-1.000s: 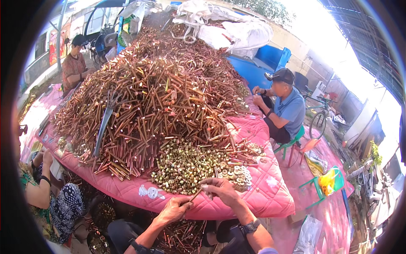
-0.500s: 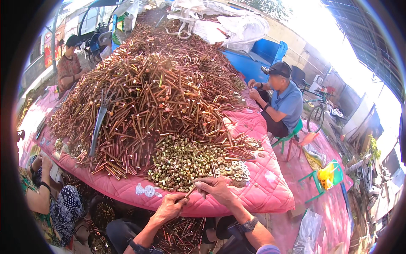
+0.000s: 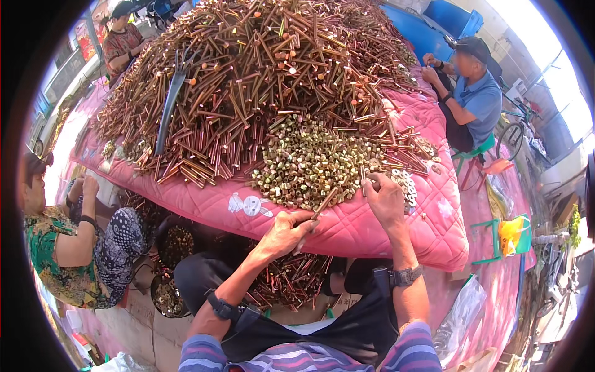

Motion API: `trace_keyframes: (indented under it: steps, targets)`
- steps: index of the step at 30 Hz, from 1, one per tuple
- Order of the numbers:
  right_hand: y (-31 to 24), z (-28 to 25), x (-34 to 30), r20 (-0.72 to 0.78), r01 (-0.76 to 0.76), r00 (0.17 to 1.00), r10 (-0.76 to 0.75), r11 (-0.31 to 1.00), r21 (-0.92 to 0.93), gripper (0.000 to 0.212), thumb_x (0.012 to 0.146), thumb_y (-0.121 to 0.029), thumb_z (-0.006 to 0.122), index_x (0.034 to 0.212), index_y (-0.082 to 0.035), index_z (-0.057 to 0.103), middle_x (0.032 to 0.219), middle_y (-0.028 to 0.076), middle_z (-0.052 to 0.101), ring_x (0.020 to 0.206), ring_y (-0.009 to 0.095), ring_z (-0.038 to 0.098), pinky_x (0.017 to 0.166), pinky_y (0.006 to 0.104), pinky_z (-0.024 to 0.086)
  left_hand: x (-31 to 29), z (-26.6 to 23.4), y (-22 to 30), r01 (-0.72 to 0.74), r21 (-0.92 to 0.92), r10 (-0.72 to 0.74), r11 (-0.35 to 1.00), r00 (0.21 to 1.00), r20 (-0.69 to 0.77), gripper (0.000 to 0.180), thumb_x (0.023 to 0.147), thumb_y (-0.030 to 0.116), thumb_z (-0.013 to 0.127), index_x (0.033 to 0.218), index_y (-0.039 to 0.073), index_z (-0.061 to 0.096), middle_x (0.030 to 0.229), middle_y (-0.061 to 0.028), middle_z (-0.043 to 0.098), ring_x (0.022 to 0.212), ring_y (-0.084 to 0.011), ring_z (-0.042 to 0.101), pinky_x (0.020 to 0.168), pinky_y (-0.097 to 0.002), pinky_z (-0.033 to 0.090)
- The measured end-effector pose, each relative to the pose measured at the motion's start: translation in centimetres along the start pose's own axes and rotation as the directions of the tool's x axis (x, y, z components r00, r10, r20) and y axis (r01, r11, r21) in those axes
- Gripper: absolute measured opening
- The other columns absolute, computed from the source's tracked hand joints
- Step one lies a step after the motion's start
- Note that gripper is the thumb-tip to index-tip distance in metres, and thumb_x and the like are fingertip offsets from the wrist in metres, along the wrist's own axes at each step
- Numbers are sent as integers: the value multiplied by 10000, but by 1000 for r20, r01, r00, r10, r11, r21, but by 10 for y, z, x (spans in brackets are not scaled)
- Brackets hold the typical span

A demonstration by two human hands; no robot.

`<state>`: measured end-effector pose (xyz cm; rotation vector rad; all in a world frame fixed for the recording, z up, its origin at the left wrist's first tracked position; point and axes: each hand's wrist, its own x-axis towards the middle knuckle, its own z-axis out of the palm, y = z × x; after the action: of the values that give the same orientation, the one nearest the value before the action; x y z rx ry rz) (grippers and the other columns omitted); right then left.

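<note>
My left hand (image 3: 282, 237) is closed around a slim copper-coloured metal rod (image 3: 326, 201), which points up and away over the quilt's front edge. My right hand (image 3: 387, 202) has its fingers curled in a pinch at the right front edge of a heap of small gold-coloured nuts (image 3: 304, 170). What it pinches, if anything, is hidden. Another rod (image 3: 363, 172) lies just beyond those fingertips. Flat ring washers (image 3: 407, 186) are beside the right hand. Behind the nuts rises a large mound of similar copper-coloured rods (image 3: 254, 93).
A pink quilted cover (image 3: 427, 235) lies under everything. A blue-handled fork (image 3: 170, 111) rests on the mound. People sit at the left (image 3: 74, 248), far left (image 3: 121, 43) and right (image 3: 477, 99). Pans of small metal parts (image 3: 168, 296) and more rods (image 3: 291, 282) lie below the quilt's edge.
The view has tilted down, so the scene sits higher. My hands have drawn apart: the right has moved right toward the washers, while the left still holds the rod.
</note>
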<state>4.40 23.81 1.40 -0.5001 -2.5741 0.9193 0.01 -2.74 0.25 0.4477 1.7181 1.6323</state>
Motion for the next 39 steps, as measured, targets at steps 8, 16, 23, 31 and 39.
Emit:
trace_keyframes:
  steps: [8,16,23,31,39]
  targets:
    - [23,13,1,16,92,996,-91,964,-249,255,856,-224,667,941,9,606,762,258,657,736,450,651,676,508,514,-1,-2,-5,26,31,-27,999,999,37,266,980,246,612,1068,7,685,609,14,570,463,-50,500,430,-232,410]
    - [-22,-11,-9,317,-314,936,153,769,557,191,917,-137,646,984,38,608,730,108,680,618,148,660,523,281,528,-4,-1,0,68,50,-69,996,997,27,324,965,263,637,1153,2,675,596,-4,595,464,-65,529,427,-233,410]
    - [-37,-7,-14,385,-300,923,-13,605,738,121,971,-93,593,1009,21,607,789,120,690,612,151,668,508,247,531,2,-2,-7,87,69,-90,994,995,53,306,968,218,618,1167,-9,670,620,5,592,459,-62,527,418,-237,411]
    - [-37,-14,-13,355,-248,934,-33,656,713,129,969,-91,597,1011,30,610,794,117,692,615,155,669,524,246,533,-1,-3,4,20,168,-26,986,999,38,291,968,218,611,1151,7,692,715,4,609,480,-62,496,451,-247,401]
    - [-31,0,-29,482,-252,871,-96,755,605,136,931,-99,669,992,22,655,808,59,681,652,109,641,585,247,532,-7,3,5,1,177,-5,984,1000,24,266,961,198,630,1148,20,695,643,10,572,528,-66,516,493,-270,423]
